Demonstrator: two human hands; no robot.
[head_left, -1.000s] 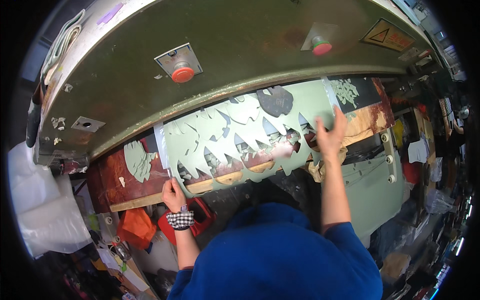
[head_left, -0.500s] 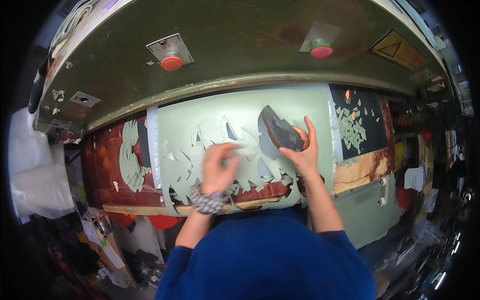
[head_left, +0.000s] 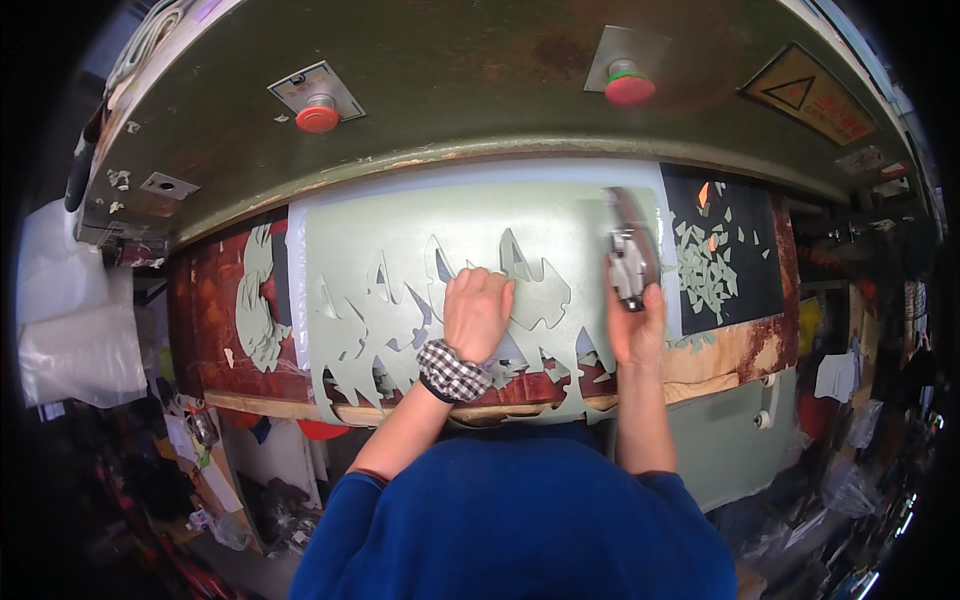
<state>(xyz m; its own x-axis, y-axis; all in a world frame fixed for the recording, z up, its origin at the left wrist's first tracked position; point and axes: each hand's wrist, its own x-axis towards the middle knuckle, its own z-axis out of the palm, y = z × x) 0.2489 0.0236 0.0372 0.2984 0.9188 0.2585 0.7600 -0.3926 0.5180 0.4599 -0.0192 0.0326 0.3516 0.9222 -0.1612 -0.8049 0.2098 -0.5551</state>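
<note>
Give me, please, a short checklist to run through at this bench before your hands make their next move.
1. Right hand has hold of the dark metal die: ok, gripped near its lower end.
2. Die lying flat: not ok, it is turned edge-on to the camera, and blurred.
3. Left hand clear of the pale green sheet: not ok, it is over the cut-outs.
4. Uncut area on the sheet: ok, along its far side and to the right.
5. Pile of green scraps off the sheet: ok, it lies to the right.
6. Red push buttons released: cannot tell.
</note>
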